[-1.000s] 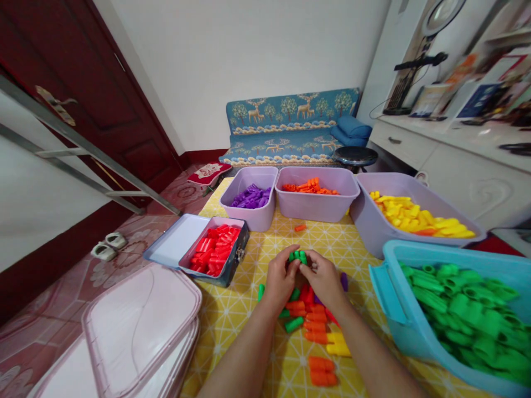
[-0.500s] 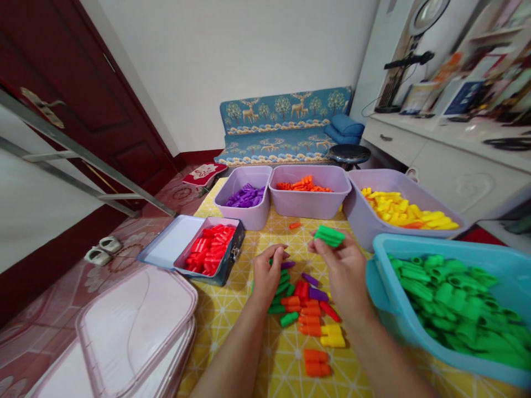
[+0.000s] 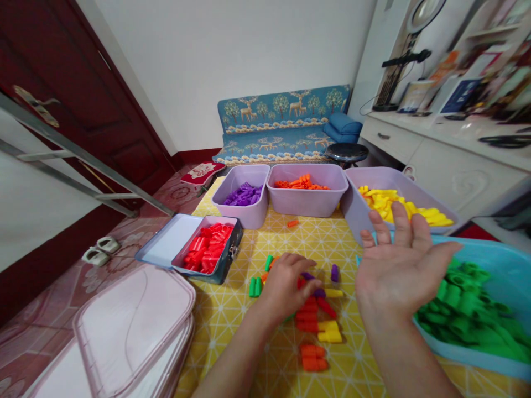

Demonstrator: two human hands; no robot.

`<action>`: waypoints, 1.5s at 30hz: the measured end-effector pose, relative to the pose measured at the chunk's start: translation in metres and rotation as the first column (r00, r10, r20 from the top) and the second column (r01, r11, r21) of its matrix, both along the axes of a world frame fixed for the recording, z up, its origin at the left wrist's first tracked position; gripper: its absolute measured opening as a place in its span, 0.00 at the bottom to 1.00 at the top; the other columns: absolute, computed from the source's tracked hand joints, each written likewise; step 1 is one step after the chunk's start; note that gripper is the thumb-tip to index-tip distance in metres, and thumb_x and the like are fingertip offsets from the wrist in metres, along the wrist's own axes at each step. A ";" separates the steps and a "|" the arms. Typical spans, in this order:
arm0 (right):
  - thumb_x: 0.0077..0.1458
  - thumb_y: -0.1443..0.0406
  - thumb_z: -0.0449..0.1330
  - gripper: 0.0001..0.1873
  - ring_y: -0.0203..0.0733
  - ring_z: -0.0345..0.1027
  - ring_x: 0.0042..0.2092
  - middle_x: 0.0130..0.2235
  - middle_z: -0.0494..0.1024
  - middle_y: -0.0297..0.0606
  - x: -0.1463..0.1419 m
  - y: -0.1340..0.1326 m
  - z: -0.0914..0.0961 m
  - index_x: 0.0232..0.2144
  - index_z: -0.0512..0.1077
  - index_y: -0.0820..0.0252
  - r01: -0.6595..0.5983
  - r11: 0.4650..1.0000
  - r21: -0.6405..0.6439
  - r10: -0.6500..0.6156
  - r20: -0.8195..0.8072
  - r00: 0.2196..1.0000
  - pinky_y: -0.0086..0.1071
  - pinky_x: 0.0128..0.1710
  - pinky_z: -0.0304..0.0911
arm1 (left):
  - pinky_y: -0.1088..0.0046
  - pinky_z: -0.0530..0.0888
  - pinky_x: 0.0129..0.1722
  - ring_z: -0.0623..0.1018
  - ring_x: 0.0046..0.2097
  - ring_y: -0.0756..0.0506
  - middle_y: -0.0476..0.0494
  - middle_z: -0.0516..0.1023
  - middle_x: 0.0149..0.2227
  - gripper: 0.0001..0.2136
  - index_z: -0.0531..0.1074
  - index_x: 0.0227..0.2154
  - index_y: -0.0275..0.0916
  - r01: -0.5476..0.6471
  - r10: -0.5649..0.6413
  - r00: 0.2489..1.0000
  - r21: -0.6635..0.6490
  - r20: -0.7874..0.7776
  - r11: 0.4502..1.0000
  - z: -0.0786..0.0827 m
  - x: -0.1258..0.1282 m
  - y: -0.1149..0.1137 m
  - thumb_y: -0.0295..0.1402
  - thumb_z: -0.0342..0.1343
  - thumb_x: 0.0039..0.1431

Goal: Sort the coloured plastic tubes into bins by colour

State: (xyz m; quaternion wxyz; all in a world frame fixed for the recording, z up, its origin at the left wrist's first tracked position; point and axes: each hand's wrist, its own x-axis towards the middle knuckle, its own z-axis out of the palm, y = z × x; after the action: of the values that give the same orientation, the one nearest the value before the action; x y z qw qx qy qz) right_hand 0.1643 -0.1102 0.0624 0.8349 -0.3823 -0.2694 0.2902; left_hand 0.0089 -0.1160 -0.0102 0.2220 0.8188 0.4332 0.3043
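My left hand (image 3: 286, 283) is over the mixed pile of small plastic tube-like pieces, fingers and thumb apart, hiding part of it. Whether it touches the pieces under it I cannot tell. Around it lie red pieces (image 3: 307, 312), a purple piece (image 3: 334, 272), yellow pieces (image 3: 329, 331), orange pieces (image 3: 313, 357) and green pieces (image 3: 255, 287). My right hand (image 3: 394, 271) is raised at the near left side of the blue tub (image 3: 468, 358), palm showing, fingers spread, nothing in it. Green pieces (image 3: 468, 298) fill that tub, partly hidden behind the hand.
Lilac bins at the table's back hold purple pieces (image 3: 244, 194), orange pieces (image 3: 302, 183) and yellow pieces (image 3: 385, 200). An open tin (image 3: 226, 265) of red pieces stands left, beside stacked lids (image 3: 136, 326). One orange piece (image 3: 292, 223) lies apart on the yellow cloth (image 3: 274, 237).
The green pieces my right hand held are gone from it; it has moved right to the blue tub and opened. My left hand has moved right over the pile and opened out.
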 end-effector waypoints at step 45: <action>0.62 0.55 0.47 0.22 0.48 0.63 0.55 0.52 0.73 0.46 -0.006 0.056 -0.150 0.51 0.68 0.61 0.006 0.971 -0.239 0.232 0.950 0.207 0.47 0.56 0.56 | 0.47 0.54 0.61 0.53 0.65 0.31 0.29 0.52 0.64 0.37 0.57 0.61 0.37 -0.495 0.497 0.855 0.048 -0.151 0.867 -0.058 -0.019 0.032 0.51 0.55 0.52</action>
State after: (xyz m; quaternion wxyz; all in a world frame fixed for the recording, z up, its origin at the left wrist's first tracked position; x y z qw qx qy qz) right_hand 0.1580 -0.0538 -0.0876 0.4175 -0.5362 -0.7301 0.0715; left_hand -0.0098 -0.0840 -0.0685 0.0979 0.7020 0.6445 0.2868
